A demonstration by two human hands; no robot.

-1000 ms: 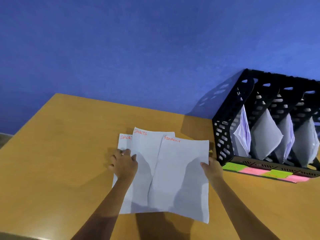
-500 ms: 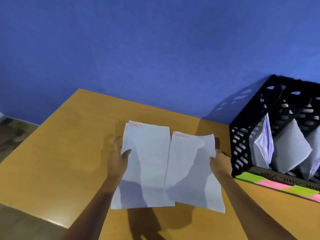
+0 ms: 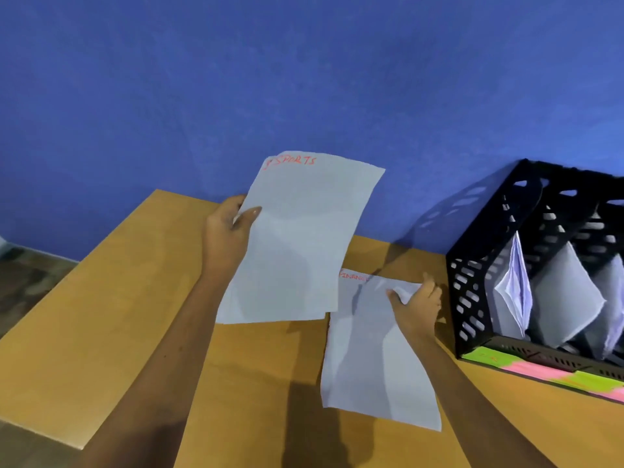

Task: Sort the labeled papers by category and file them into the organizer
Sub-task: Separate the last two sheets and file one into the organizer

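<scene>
My left hand [image 3: 228, 236] grips the left edge of the white SPORTS papers [image 3: 300, 238] and holds them up off the table, tilted toward me. A second sheet's edge shows behind the top one. My right hand [image 3: 417, 304] pinches the upper right corner of the FINANCE paper [image 3: 368, 352], which lies mostly on the table with its corner curled up. The black perforated organizer [image 3: 472, 285] stands at the right, with white papers in its slots and green and pink labels [image 3: 526, 366] along its front lip.
The wooden table [image 3: 111, 319] runs to a left edge and a near-left corner, with floor beyond. A blue wall [image 3: 304, 79] stands right behind the table and organizer.
My left hand has lifted the SPORTS papers off the table and up toward the wall. The FINANCE paper has separated from them and stays low under my right hand.
</scene>
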